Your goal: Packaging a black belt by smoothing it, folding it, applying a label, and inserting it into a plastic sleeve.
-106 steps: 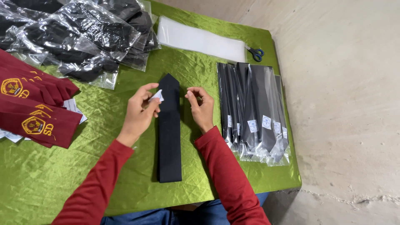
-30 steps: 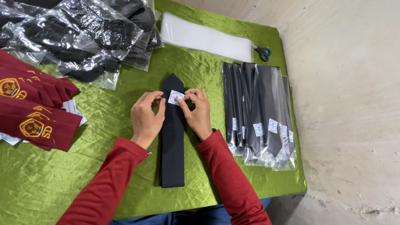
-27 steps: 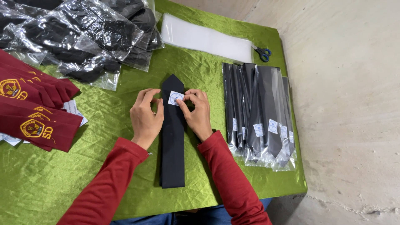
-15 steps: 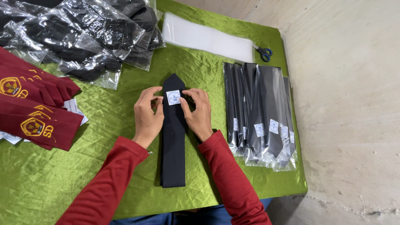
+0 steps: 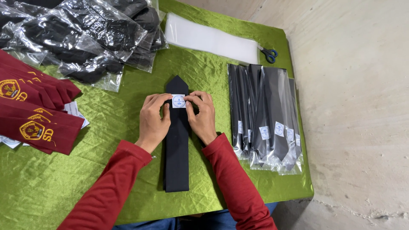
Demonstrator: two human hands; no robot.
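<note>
- Sleeves of red knit cloth run up from the bottom edge to both hands, which meet over a black tie (image 5: pixel 177 149) lying flat and lengthwise on the green cloth (image 5: pixel 128 123), pointed end away from the person.
- Left hand (image 5: pixel 153 121) rests on the tie's left edge with curled fingers, its fingertips pinching the left side of a small white square sticker (image 5: pixel 178 101); the right hand (image 5: pixel 202 117) mirrors it, thumb and forefinger closed on the sticker's right side.
- Sticker sits on the tie just below the point. To do this well, I judge it should be kept centred and square to the edges, then pressed from the middle outward so the paper lies without wrinkles.
- Tie fabric looks matte and smooth; the table cover is glossy, crinkled satin.
- Right of the hands, bagged ties (image 5: pixel 266 119) lie overlapped in shiny clear sleeves, each with a white label.
- Left, maroon ties (image 5: pixel 34 115) with gold crests are fanned out.
- Farther off: crumpled clear bags of dark cloth (image 5: pixel 85 38), a flat white stack of sleeves (image 5: pixel 211 40), and blue-handled scissors (image 5: pixel 269 54).
</note>
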